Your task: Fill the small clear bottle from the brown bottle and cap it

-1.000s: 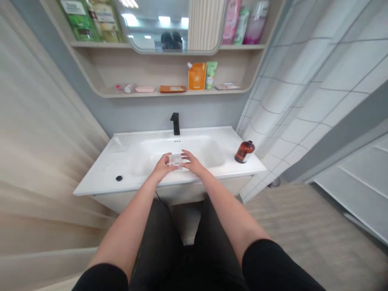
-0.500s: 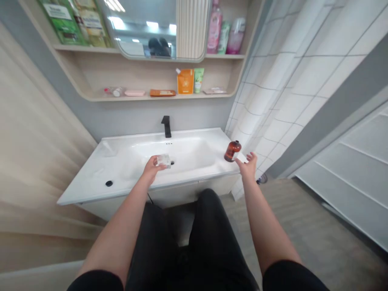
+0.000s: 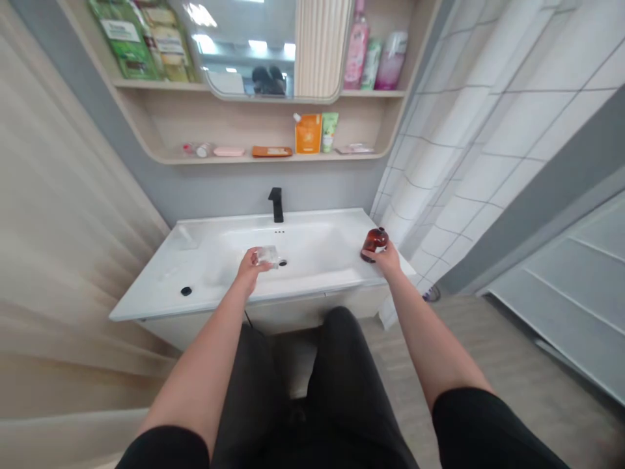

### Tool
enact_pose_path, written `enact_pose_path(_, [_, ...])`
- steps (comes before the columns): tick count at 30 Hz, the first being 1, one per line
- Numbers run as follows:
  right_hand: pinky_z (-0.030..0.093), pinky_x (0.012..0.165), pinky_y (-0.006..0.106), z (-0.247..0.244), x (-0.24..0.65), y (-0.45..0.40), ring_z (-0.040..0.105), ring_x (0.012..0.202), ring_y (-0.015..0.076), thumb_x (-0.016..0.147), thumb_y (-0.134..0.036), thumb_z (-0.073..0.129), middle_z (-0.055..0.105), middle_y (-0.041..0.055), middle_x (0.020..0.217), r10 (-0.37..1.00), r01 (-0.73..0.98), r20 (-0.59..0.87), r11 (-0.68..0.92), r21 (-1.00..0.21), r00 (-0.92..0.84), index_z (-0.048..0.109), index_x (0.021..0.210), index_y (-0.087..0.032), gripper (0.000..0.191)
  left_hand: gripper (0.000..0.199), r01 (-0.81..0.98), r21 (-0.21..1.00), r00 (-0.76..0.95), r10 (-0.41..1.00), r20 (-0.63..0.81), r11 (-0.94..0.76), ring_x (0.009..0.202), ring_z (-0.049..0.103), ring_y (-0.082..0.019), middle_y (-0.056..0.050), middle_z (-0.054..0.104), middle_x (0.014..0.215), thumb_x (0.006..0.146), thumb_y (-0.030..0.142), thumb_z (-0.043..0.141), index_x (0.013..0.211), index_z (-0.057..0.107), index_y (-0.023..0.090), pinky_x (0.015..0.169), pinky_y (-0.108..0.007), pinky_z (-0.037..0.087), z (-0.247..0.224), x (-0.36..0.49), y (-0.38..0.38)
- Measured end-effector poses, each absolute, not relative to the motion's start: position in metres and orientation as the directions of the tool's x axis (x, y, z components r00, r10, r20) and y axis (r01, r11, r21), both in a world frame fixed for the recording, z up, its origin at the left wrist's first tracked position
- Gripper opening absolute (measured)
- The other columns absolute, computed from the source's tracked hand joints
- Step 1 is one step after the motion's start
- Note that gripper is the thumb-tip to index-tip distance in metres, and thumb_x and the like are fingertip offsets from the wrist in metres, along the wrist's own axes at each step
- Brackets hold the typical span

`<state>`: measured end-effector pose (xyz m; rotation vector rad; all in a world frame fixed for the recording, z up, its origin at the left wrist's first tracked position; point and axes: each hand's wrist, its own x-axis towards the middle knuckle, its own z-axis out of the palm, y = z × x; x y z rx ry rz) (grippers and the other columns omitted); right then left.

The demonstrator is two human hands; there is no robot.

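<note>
Left hand (image 3: 250, 269): fingers closed on clear plastic object (image 3: 267, 256), above white sink (image 3: 303, 286).
Right hand (image 3: 385, 260): fingers curled around amber bottle (image 3: 375, 243).
Top edge: pink bottle (image 3: 355, 58) cut off.

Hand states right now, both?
Left hand: holding a clear object.
Right hand: closed on an amber bottle.

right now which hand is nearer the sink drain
Left. The left hand is just left of the sink drain, holding a clear object close to it. The right hand is much farther off to the drain's right, on an amber bottle.
</note>
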<state>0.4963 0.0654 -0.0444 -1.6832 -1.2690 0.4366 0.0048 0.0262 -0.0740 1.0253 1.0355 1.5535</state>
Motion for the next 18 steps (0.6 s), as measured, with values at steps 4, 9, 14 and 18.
enact_pose_path(4, [0.055, 0.092, 0.042, -0.043, 0.435, 0.060, 0.067, 0.099, 0.0285, 0.056, -0.058, 0.092, 0.076, 0.0097, 0.118, 0.926, 0.466, 0.259, 0.107, -0.878, 0.276, 0.067, 0.131, -0.021, 0.087, 0.076, -0.311, 0.935, -0.190, 0.975, 0.114, -0.170, 0.112, 0.070, -0.025, -0.005, 0.075, 0.117, 0.048, 0.021, 0.101, 0.116, 0.066, 0.024, 0.098, -0.041, 0.058, -0.073, 0.005, 0.027])
enact_pose_path(9, [0.056, 0.092, 0.040, -0.051, 0.343, 0.062, 0.066, 0.098, 0.0265, 0.057, -0.053, 0.094, 0.075, 0.0056, 0.117, 0.986, 0.373, 0.164, 0.137, -0.918, 0.041, 0.065, 0.136, -0.022, 0.090, 0.074, -0.364, 0.921, -0.176, 0.981, 0.080, -0.140, 0.105, 0.072, -0.024, -0.005, 0.074, 0.116, 0.050, 0.022, 0.100, 0.115, 0.066, 0.024, 0.087, -0.038, 0.060, -0.068, 0.004, 0.024])
enact_pose_path(14, [0.057, 0.096, 0.041, -0.063, 0.277, 0.076, 0.069, 0.103, 0.0279, 0.054, -0.041, 0.096, 0.075, 0.0039, 0.115, 0.983, 0.360, 0.111, 0.157, -0.920, -0.144, 0.066, 0.129, -0.023, 0.083, 0.076, -0.375, 0.919, -0.172, 0.983, 0.058, -0.120, 0.098, 0.074, -0.024, -0.003, 0.072, 0.114, 0.048, 0.017, 0.098, 0.115, 0.064, 0.028, 0.078, -0.037, 0.061, -0.065, 0.003, 0.020])
enact_pose_path(18, [0.057, 0.099, 0.043, -0.071, 0.251, 0.081, 0.070, 0.103, 0.0279, 0.055, -0.038, 0.096, 0.077, 0.0028, 0.115, 0.975, 0.380, 0.097, 0.169, -0.909, -0.202, 0.067, 0.124, -0.024, 0.076, 0.075, -0.386, 0.913, -0.149, 0.986, 0.080, -0.132, 0.099, 0.073, -0.025, -0.003, 0.071, 0.115, 0.051, 0.019, 0.097, 0.118, 0.064, 0.029, 0.076, -0.036, 0.060, -0.064, 0.003, 0.019])
